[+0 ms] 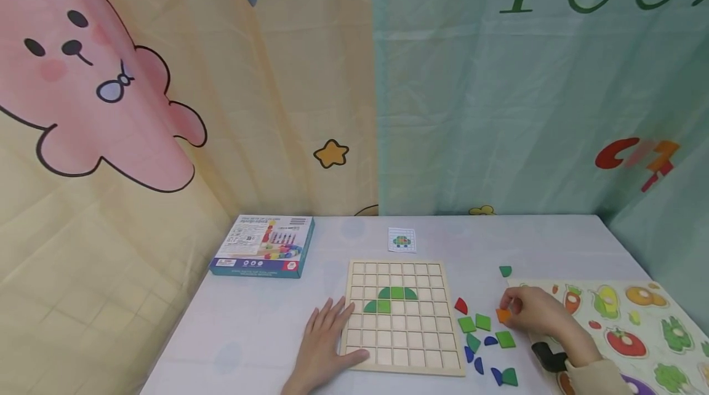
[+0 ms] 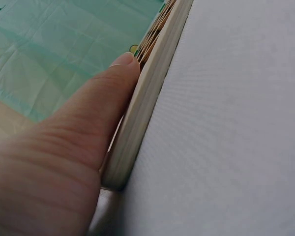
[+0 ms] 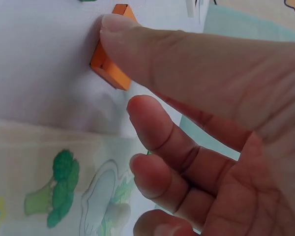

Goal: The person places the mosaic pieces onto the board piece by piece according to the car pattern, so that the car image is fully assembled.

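Observation:
My right hand (image 1: 540, 314) pinches a small orange block (image 1: 503, 315) between thumb and finger, just right of the loose pieces. In the right wrist view the thumb lies over the orange block, while the other fingers curl loosely. My left hand (image 1: 324, 346) rests with spread fingers at the left edge of a wooden grid board (image 1: 407, 341). The left wrist view has its thumb along the board's side. Several green pieces (image 1: 397, 293) sit in the board's cells in two rows. Beside the board lie green squares (image 1: 467, 324), blue half-rounds (image 1: 479, 365) and a red quarter-round (image 1: 461, 306).
A small pattern card (image 1: 401, 240) lies behind the board. At the back left is a flat box (image 1: 263, 246). A vegetable puzzle board (image 1: 604, 315) lies under the right forearm, with a green piece (image 1: 505, 271) near its corner. Printed curtains (image 1: 443, 106) hang behind the table.

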Tool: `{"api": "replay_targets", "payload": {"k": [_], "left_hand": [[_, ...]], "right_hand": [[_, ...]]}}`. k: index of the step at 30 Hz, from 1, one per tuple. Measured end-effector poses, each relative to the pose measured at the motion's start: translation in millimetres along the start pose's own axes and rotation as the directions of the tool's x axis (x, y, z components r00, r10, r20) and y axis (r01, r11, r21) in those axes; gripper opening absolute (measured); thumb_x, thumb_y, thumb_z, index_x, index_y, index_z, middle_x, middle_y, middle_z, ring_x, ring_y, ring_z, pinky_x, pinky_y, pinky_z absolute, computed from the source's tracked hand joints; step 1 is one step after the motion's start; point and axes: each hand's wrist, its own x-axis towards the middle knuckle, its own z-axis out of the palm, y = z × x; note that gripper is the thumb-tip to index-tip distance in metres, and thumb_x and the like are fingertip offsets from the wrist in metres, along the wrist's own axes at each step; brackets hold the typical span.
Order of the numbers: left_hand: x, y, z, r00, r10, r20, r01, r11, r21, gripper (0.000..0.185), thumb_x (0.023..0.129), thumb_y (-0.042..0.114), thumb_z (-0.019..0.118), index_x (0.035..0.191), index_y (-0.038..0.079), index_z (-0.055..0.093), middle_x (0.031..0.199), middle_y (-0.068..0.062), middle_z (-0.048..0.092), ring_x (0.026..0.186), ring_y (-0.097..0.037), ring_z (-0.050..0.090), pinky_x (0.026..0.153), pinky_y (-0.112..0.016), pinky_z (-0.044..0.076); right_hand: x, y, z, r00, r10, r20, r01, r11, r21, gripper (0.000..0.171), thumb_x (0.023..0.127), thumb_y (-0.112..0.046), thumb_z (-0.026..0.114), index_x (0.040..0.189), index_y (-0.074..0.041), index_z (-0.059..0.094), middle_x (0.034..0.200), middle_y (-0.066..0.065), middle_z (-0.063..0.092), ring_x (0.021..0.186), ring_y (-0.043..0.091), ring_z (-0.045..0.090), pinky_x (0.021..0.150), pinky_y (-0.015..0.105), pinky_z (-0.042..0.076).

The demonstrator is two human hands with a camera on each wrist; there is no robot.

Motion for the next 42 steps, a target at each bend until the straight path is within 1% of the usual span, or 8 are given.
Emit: {"api": "replay_targets", "payload": {"k": [8, 14, 23, 27, 31, 35, 38, 42], "left_hand": [[-1.0, -0.7, 1.7, 1.0, 0.004, -0.019, -0.004, 1.0, -0.012, 0.092, 0.075, 0.078, 0.051, 0.146, 0.021, 0.039, 0.151, -0.001, 0.033, 0.14, -0.03, 0.019, 0.111, -0.053, 0.012], [0.4, -0.4, 2.7, 1.0, -0.008, -0.009, 0.008, 1.0, 0.008, 0.094, 0.073, 0.08, 0.049, 0.146, 0.022, 0.038, 0.152, 0.0, 0.032, 0.14, -0.029, 0.019, 0.111, -0.052, 0.011], [0.6, -0.7, 2.4, 1.0, -0.006, -0.003, 0.006, 1.0, 0.009, 0.094, 0.074, 0.08, 0.049, 0.146, 0.021, 0.038, 0.151, -0.001, 0.032, 0.14, -0.03, 0.019, 0.111, -0.054, 0.012], [1.0, -0.5, 2.4, 1.0, -0.007, 0.002, 0.007, 1.0, 0.011, 0.094, 0.074, 0.08, 0.049, 0.146, 0.021, 0.038, 0.151, -0.001, 0.032, 0.14, -0.03, 0.019, 0.111, -0.054, 0.012], [1.1, 0.1, 2.3, 1.0, 0.001, -0.018, 0.0, 1.0, 0.019, 0.093, 0.074, 0.079, 0.05, 0.146, 0.021, 0.039, 0.151, -0.001, 0.034, 0.14, -0.03, 0.02, 0.11, -0.055, 0.014], [0.6, 0.8, 2.1, 1.0, 0.003, -0.027, -0.003, 1.0, 0.016, 0.092, 0.074, 0.078, 0.051, 0.145, 0.021, 0.04, 0.151, -0.001, 0.034, 0.139, -0.031, 0.021, 0.11, -0.055, 0.014], [0.3, 1.1, 1.3, 1.0, -0.003, -0.015, 0.003, 1.0, 0.011, 0.093, 0.074, 0.078, 0.051, 0.146, 0.021, 0.039, 0.151, -0.001, 0.033, 0.14, -0.031, 0.02, 0.111, -0.054, 0.013], [1.1, 1.5, -0.1, 1.0, -0.021, 0.018, 0.021, 1.0, 0.01, 0.095, 0.073, 0.08, 0.049, 0.147, 0.021, 0.038, 0.152, -0.001, 0.031, 0.141, -0.03, 0.018, 0.112, -0.054, 0.01]], "right_hand": [[9.8, -4.0, 4.9, 0.999, -0.034, -0.003, 0.034, 0.999, -0.007, 0.023, 0.071, -0.006, 0.08, 0.08, -0.012, 0.06, 0.067, 0.002, 0.047, 0.064, 0.019, 0.045, 0.056, 0.032, 0.035], [9.8, -5.1, 6.2, 0.999, -0.048, -0.025, 0.048, 0.999, 0.0, 0.027, 0.067, -0.004, 0.081, 0.077, -0.012, 0.057, 0.071, 0.0, 0.051, 0.067, 0.019, 0.046, 0.058, 0.033, 0.039], [1.6, -9.2, 6.4, 0.994, -0.067, -0.083, 0.071, 0.996, 0.049, 0.027, 0.071, -0.005, 0.08, 0.075, -0.012, 0.055, 0.069, -0.001, 0.051, 0.065, 0.018, 0.045, 0.057, 0.031, 0.038], [-0.2, -15.5, 8.6, 0.982, -0.097, -0.165, 0.109, 0.992, 0.068, 0.022, 0.074, -0.004, 0.079, 0.078, -0.01, 0.058, 0.068, -0.002, 0.051, 0.064, 0.016, 0.045, 0.054, 0.027, 0.04], [0.4, -28.8, 10.6, 0.957, -0.116, -0.266, 0.143, 0.986, 0.084, 0.017, 0.076, -0.006, 0.078, 0.084, -0.009, 0.063, 0.069, -0.003, 0.051, 0.064, 0.016, 0.045, 0.052, 0.024, 0.041], [2.4, -44.5, 13.9, 0.932, -0.138, -0.334, 0.184, 0.977, 0.111, 0.016, 0.077, -0.008, 0.078, 0.084, -0.01, 0.064, 0.067, -0.004, 0.05, 0.061, 0.015, 0.046, 0.05, 0.024, 0.041], [5.1, -55.1, 18.5, 0.924, -0.168, -0.342, 0.231, 0.961, 0.151, 0.016, 0.077, -0.006, 0.078, 0.084, -0.011, 0.063, 0.068, -0.004, 0.051, 0.059, 0.013, 0.047, 0.05, 0.024, 0.043], [10.7, -70.2, 27.1, 0.933, -0.194, -0.302, 0.266, 0.939, 0.218, 0.016, 0.079, -0.005, 0.076, 0.083, -0.011, 0.062, 0.069, -0.004, 0.053, 0.058, 0.012, 0.049, 0.049, 0.024, 0.045]]}}
